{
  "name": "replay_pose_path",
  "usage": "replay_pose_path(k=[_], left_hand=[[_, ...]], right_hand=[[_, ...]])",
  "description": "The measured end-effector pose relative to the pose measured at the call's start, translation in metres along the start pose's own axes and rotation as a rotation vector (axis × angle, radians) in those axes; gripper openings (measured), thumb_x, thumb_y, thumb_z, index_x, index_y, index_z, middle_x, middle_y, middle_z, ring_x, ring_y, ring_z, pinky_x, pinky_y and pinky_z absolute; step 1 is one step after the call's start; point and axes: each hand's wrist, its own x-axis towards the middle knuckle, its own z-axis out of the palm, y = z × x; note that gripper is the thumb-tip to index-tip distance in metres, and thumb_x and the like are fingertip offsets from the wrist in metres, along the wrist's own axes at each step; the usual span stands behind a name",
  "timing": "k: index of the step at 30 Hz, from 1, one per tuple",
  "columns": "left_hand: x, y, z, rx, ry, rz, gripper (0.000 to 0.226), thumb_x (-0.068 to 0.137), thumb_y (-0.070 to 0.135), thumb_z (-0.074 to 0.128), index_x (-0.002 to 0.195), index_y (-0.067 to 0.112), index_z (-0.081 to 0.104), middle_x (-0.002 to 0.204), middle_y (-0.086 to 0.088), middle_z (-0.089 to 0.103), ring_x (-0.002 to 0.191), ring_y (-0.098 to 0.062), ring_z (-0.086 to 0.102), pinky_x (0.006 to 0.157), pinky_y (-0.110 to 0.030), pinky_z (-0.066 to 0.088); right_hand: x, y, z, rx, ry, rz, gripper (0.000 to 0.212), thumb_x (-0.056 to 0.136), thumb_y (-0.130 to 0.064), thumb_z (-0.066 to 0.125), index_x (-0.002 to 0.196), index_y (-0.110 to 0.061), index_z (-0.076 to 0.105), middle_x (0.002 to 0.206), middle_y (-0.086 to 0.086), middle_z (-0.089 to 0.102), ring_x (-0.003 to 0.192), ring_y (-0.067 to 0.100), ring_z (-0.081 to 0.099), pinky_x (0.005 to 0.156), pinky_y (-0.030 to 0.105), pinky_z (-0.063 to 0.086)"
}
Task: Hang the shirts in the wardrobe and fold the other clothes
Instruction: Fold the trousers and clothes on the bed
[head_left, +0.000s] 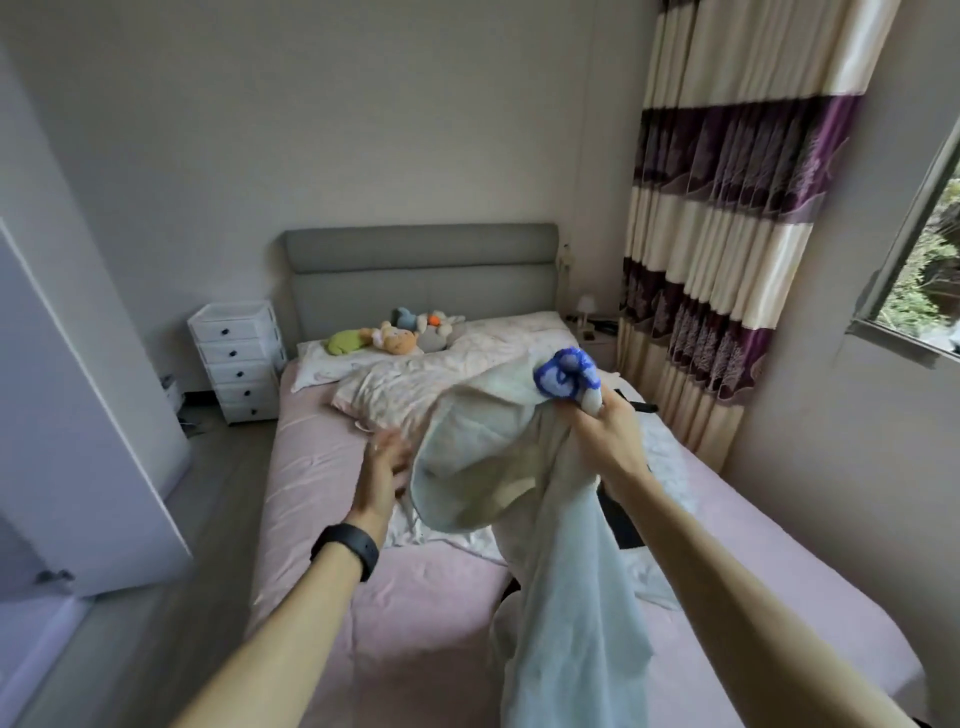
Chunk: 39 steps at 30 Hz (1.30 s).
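My right hand (605, 434) grips a pale, whitish garment (561, 571) with a blue patterned piece (563, 379) at its top, and holds it up over the bed. The cloth hangs down past my right forearm toward the near edge of the frame. My left hand (382, 470) is blurred, fingers spread, just left of the hanging cloth and apart from it. It holds nothing. A black band sits on my left wrist. More light clothes (457, 535) lie crumpled on the pink bed sheet (311, 478) under the held garment. Something black (618, 519) shows behind my right arm.
A grey headboard (421, 275), pillows and several soft toys (400, 338) are at the bed's far end. White drawers (236, 358) stand to the left of the bed. An open white door (78, 441) is at the left. Striped curtains (727, 234) and a window are on the right.
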Motion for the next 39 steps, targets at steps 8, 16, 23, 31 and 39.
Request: replay_pose_path(k=[8,16,23,31,39], left_hand=[[-0.006,-0.087,0.023,0.620,-0.279,-0.275,0.101,0.081,0.007,0.072,0.159,0.013,0.008,0.161,-0.010,0.027,0.141,-0.022,0.038,0.101,-0.022,0.042],[0.011,-0.134,0.085,0.698,-0.387,-0.166,0.054,0.075,0.050,0.077,0.119,0.022,0.062,0.133,-0.006,0.058,0.120,-0.022,0.055,0.091,-0.025,0.041],[0.027,-0.124,0.105,0.675,-0.343,0.027,0.022,0.099,0.038,0.054,0.084,0.022,0.051,0.078,-0.002,0.061,0.069,-0.021,0.052,0.062,-0.031,0.038],[0.039,-0.005,0.102,0.732,-0.155,0.440,0.019,0.102,0.029,0.051,0.087,0.018,0.055,0.079,0.003,0.057,0.080,-0.022,0.055,0.068,-0.031,0.036],[0.016,0.143,0.071,0.638,0.095,0.792,0.015,0.100,0.034,0.055,0.091,0.022,0.055,0.068,0.010,0.057,0.068,-0.012,0.053,0.069,-0.030,0.039]], right_hand=[[0.002,-0.008,-0.025,0.140,0.128,0.389,0.015,0.081,-0.029,0.066,0.084,-0.015,0.065,0.086,0.005,0.069,0.091,0.031,0.067,0.084,0.041,0.056],[0.016,0.045,-0.086,0.536,-0.005,0.728,0.015,0.100,-0.020,0.051,0.096,-0.009,0.061,0.072,0.007,0.071,0.073,0.025,0.066,0.059,0.030,0.058],[0.012,0.117,-0.128,0.259,0.290,0.714,0.046,0.077,-0.048,0.060,0.108,-0.014,0.059,0.112,0.011,0.065,0.098,0.024,0.066,0.092,0.041,0.056],[0.006,0.093,-0.109,0.490,-0.158,0.485,0.047,0.053,0.009,0.067,0.094,-0.012,0.060,0.096,0.015,0.061,0.088,0.032,0.065,0.076,0.041,0.053],[0.046,-0.050,-0.082,0.284,0.045,0.135,0.079,0.071,-0.057,0.084,0.133,-0.028,0.044,0.116,-0.011,0.062,0.103,0.011,0.063,0.091,0.039,0.055]])
